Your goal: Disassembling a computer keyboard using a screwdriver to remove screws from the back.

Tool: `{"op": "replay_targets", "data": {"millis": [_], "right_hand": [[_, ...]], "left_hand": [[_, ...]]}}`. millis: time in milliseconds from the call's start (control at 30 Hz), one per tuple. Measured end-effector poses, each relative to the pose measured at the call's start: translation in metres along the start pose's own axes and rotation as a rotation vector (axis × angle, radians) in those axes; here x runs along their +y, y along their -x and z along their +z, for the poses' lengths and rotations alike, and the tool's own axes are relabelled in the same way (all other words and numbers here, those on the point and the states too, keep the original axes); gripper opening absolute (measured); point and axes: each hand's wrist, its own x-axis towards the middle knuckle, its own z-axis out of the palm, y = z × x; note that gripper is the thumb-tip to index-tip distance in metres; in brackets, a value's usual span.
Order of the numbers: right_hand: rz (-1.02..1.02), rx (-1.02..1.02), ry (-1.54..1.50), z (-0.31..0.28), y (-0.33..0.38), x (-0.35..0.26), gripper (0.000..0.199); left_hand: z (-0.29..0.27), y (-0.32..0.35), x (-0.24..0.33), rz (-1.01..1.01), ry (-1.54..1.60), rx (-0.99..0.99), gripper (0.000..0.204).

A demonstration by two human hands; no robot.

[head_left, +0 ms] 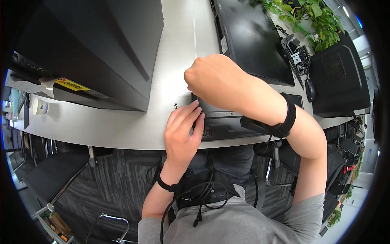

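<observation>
A flat black case, perhaps a computer part, lies along the near edge of the table. At its left end is my left hand. The thumb and fingertips come close together in a pinch against the case's edge; whatever they pinch is hidden. Just above, my right hand is bent at the wrist and curled into a fist. Its fingertips are turned away beneath it, so what it grips does not show. Several small black screws lie on the table left of my left fingers.
A tall black computer tower stands at left. Behind the case lies a dark monitor. To the right are a mouse, coiled cables, a black box-like housing and a plant. A paper cup sits far left.
</observation>
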Motion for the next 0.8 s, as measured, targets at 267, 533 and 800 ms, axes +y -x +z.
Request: {"op": "replay_targets", "data": {"millis": [267, 533, 800], "right_hand": [[-0.113, -0.16, -0.025, -0.005, 0.0, 0.007, 0.019], [-0.215, -0.092, -0.018, -0.001, -0.001, 0.016, 0.015], [-0.081, -0.193, -0.117, -0.004, -0.002, 0.008, 0.03]], "left_hand": [[0.0, 0.002, -0.001, -0.034, 0.006, -0.01, 0.021], [0.0, 0.001, 0.0, -0.046, -0.005, -0.024, 0.02], [-0.011, -0.023, 0.005, -0.165, 0.034, 0.055, 0.038]]}}
